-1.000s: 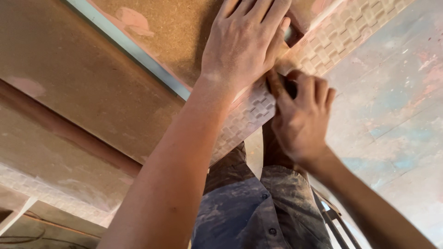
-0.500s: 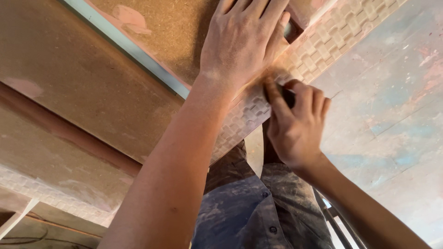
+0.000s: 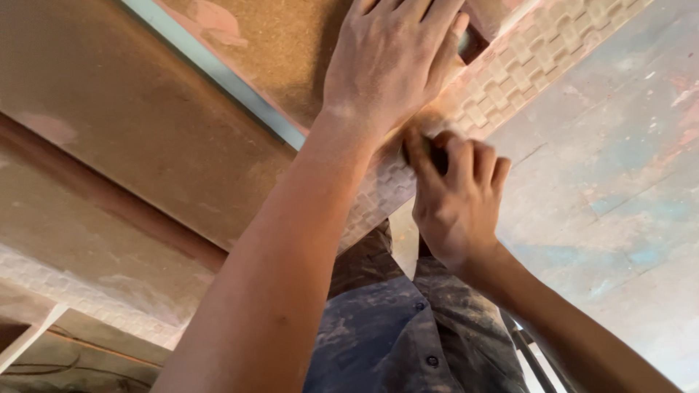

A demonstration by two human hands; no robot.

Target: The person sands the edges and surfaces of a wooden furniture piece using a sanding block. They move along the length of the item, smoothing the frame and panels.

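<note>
left hand (image 3: 397,69) lay flat, fingers spread, on a brown board (image 3: 277,44), right hand (image 3: 455,196) fingers pinched a small dark piece (image 3: 439,156) against the basket-weave embossed strip (image 3: 524,65)

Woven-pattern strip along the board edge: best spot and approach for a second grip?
Take the woven-pattern strip on its free run up-right of both hands, coming from the open right side. It lies flat along the board edge, so press or pinch across its narrow width. The left hand presses flat on the board; the right hand works the strip's edge, probably with something dark.
</note>
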